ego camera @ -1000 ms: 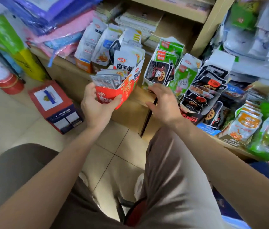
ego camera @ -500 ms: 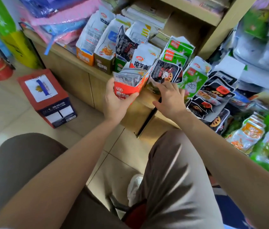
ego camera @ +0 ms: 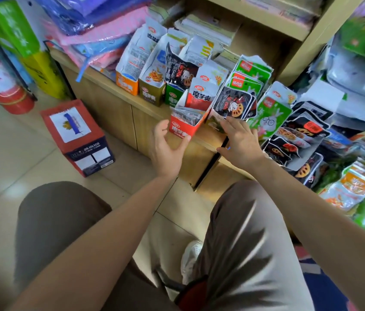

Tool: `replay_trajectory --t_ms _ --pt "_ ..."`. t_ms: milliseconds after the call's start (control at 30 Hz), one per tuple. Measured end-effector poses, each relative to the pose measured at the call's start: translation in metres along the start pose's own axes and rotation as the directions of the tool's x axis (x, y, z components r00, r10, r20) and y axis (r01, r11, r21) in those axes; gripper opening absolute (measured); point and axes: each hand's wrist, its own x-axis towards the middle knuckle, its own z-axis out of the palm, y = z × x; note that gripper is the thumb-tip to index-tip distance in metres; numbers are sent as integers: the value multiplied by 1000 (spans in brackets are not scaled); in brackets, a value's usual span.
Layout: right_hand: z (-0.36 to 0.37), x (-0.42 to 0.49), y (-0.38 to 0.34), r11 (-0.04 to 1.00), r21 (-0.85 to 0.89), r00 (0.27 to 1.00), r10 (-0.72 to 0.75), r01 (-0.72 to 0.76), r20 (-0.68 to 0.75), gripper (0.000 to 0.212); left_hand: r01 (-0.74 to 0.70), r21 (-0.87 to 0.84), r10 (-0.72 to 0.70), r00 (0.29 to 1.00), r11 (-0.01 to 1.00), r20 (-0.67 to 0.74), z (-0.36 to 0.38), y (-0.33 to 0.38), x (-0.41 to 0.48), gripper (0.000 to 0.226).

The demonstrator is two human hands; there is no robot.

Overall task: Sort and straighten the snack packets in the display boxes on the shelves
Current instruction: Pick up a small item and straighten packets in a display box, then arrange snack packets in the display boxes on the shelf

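Observation:
A red display box (ego camera: 185, 126) of silver snack packets (ego camera: 186, 115) stands at the front edge of the wooden shelf (ego camera: 208, 140). My left hand (ego camera: 166, 149) hovers just in front of it, fingers spread, thumb tip near its lower right corner, holding nothing. My right hand (ego camera: 239, 140) lies flat on the shelf to the box's right, fingers straight, fingertips under a box of black lotus-root packets (ego camera: 233, 105). Behind stand orange (ego camera: 127, 83), olive (ego camera: 152, 93) and green (ego camera: 173, 97) display boxes in a row.
More black packets (ego camera: 300, 135) and green rabbit packets (ego camera: 271, 115) spill to the right. A red and navy carton (ego camera: 76, 135) sits on the tiled floor at left, with a red cylinder (ego camera: 2, 86) beyond. My knees fill the foreground.
My left hand carried the red box up to the shelf edge, set it down and let go. My right hand slid slightly right along the shelf.

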Motion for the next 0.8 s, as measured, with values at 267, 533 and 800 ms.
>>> replay_trajectory --t_ms 267,533,800 --pt "3 5 -4 999 41 1000 19 -18 -18 78 -124 -40 130 956 991 264 10 2 -4 77" --pt "-6 4 4 977 212 1000 -1 6 -21 72 -54 12 36 806 998 591 17 1 47 82" --pt "-20 -13 15 931 354 991 -47 88 -122 63 -273 106 195 864 956 464 26 -1 42 64"
